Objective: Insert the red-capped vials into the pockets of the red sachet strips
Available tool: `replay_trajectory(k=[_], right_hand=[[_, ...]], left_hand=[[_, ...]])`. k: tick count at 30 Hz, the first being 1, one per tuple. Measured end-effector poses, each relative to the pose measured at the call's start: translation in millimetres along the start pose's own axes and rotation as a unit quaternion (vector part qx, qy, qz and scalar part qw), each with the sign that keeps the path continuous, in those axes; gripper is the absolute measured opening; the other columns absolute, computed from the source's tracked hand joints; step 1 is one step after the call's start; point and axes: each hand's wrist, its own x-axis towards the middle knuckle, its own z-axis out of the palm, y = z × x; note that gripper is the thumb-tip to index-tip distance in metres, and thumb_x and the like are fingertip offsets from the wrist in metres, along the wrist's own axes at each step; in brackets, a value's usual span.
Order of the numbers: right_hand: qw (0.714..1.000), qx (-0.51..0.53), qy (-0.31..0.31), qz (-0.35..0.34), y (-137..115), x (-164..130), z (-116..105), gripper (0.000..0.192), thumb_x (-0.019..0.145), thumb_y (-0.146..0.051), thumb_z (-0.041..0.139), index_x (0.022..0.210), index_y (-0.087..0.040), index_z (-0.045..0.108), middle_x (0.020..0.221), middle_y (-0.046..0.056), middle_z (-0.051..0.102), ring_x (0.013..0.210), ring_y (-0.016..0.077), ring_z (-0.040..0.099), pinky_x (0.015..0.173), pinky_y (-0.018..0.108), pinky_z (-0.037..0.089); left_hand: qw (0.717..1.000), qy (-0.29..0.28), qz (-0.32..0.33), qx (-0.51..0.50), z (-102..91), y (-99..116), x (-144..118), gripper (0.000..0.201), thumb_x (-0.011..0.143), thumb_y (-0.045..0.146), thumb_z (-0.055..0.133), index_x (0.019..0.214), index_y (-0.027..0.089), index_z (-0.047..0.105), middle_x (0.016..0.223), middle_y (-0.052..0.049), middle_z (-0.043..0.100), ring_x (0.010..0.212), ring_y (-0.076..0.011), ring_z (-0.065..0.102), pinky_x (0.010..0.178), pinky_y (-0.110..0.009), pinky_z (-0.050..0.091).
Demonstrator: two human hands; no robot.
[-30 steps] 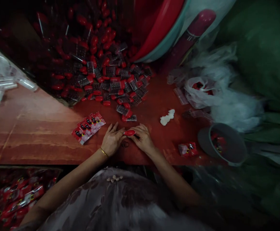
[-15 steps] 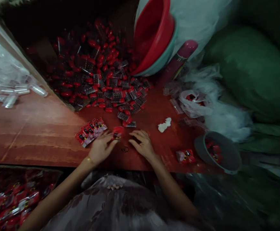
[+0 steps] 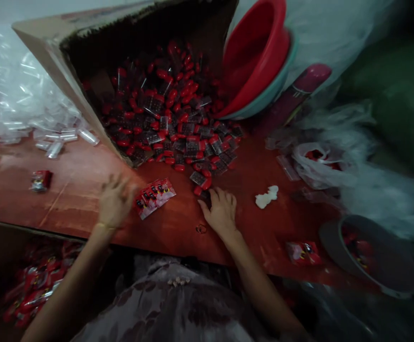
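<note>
My left hand [image 3: 116, 202], blurred by motion, is over the table left of a fanned stack of red printed cards [image 3: 155, 195]. Its fingers are spread and nothing shows in them. At the front edge of the heap, the thumb and fingertips of my right hand [image 3: 224, 213] close on a small red-and-dark clear case [image 3: 203, 194], partly hidden by the fingers. Behind it lies a heap of similar red-ended clear cases [image 3: 192, 142], spilling from a tipped cardboard box [image 3: 86, 99]. A red pack [image 3: 41, 181] lies far left. Dark rings [image 3: 201, 229] lie near my right wrist.
Clear plastic sleeves [image 3: 61, 137] are piled at left. Red and teal basins [image 3: 260, 61] and a spray can [image 3: 299, 90] stand behind. At right are a white scrap [image 3: 267, 196], another red pack [image 3: 304, 252], a grey tub [image 3: 371, 256] and plastic bags [image 3: 314, 166].
My left hand has moved left, away from the red item it held. A red pack now lies at far left. My right hand has reached forward to the heap's edge. The view has shifted left.
</note>
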Motion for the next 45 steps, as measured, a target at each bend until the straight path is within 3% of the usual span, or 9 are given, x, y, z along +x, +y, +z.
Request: replay_trajectory(k=[5,12,18,23,28,35,39,42,45], right_hand=[[1.000,-0.008,0.012,0.004,-11,-12,6,0.047,0.084,-0.040,0.047,0.119,-0.009,0.053,0.118,0.018,0.054,0.106,0.0306,0.044,0.093,0.047,0.030],[0.998,0.039,0.056,-0.005,-8,-13,9,0.036,0.085,-0.036,0.047,0.111,-0.013,0.058,0.114,0.015,0.058,0.106,0.0283,0.046,0.094,0.045,0.031],[0.992,0.059,0.110,-0.013,-9,-16,1,0.026,0.084,-0.031,0.051,0.104,-0.018,0.061,0.113,0.011,0.060,0.107,0.0257,0.048,0.097,0.045,0.028],[0.986,0.095,0.134,-0.020,-15,-14,-9,0.021,0.084,-0.028,0.052,0.099,-0.020,0.064,0.109,0.009,0.063,0.105,0.0243,0.051,0.098,0.045,0.027],[0.969,0.238,0.058,-0.034,-40,-7,-13,0.022,0.088,-0.029,0.046,0.095,-0.018,0.064,0.092,0.007,0.069,0.086,0.0184,0.059,0.082,0.031,0.042],[0.948,0.309,-0.042,0.071,-66,18,-13,0.042,0.082,-0.050,0.048,0.099,-0.014,0.062,0.088,0.009,0.067,0.075,0.0191,0.060,0.067,0.028,0.045],[0.882,0.456,-0.065,0.097,-73,31,-12,0.038,0.082,-0.051,0.046,0.075,-0.017,0.060,0.061,0.000,0.057,0.055,0.0125,0.050,0.054,0.023,0.039],[0.814,0.567,-0.040,0.118,-77,34,-10,0.038,0.085,-0.046,0.042,0.064,-0.018,0.055,0.057,-0.002,0.052,0.054,0.0106,0.046,0.053,0.021,0.037],[0.806,0.579,-0.024,0.122,-81,29,-11,0.034,0.084,-0.043,0.044,0.062,-0.018,0.053,0.055,-0.003,0.050,0.052,0.0099,0.044,0.051,0.021,0.036]], left_hand=[[0.988,-0.111,0.103,-0.007,45.3,56,15,0.035,0.083,0.042,0.048,0.105,0.023,0.066,0.124,-0.011,0.057,0.125,-0.0346,0.038,0.100,-0.052,0.028],[0.987,-0.098,0.125,-0.015,54.3,51,8,0.029,0.087,0.032,0.044,0.097,0.026,0.070,0.116,-0.006,0.064,0.126,-0.0325,0.038,0.103,-0.053,0.022],[0.989,-0.092,0.112,-0.040,61.7,57,8,0.031,0.083,0.039,0.050,0.106,0.027,0.066,0.121,-0.006,0.061,0.126,-0.0333,0.038,0.103,-0.053,0.022],[0.988,-0.099,0.094,-0.068,60.9,60,7,0.024,0.082,0.040,0.052,0.095,0.030,0.070,0.111,-0.004,0.066,0.123,-0.0319,0.043,0.103,-0.053,0.022],[0.988,-0.071,0.082,-0.107,56.8,63,1,0.022,0.081,0.036,0.054,0.096,0.031,0.070,0.113,-0.005,0.065,0.120,-0.0294,0.047,0.102,-0.053,0.024],[0.986,-0.028,0.073,-0.147,45.3,70,1,0.020,0.078,0.027,0.057,0.093,0.030,0.070,0.113,-0.005,0.066,0.119,-0.0285,0.049,0.101,-0.055,0.025],[0.977,0.031,0.086,-0.190,29.9,78,2,0.019,0.077,0.027,0.059,0.093,0.029,0.070,0.116,-0.004,0.064,0.121,-0.0269,0.047,0.106,-0.051,0.021],[0.952,0.039,0.005,-0.303,19.7,84,1,0.037,0.074,0.035,0.063,0.109,0.024,0.064,0.121,-0.007,0.060,0.120,-0.0266,0.048,0.105,-0.048,0.026],[0.856,-0.060,-0.131,-0.496,16.5,87,-2,0.039,0.074,0.041,0.061,0.105,0.017,0.066,0.105,-0.009,0.068,0.097,-0.0234,0.062,0.089,-0.039,0.045]])
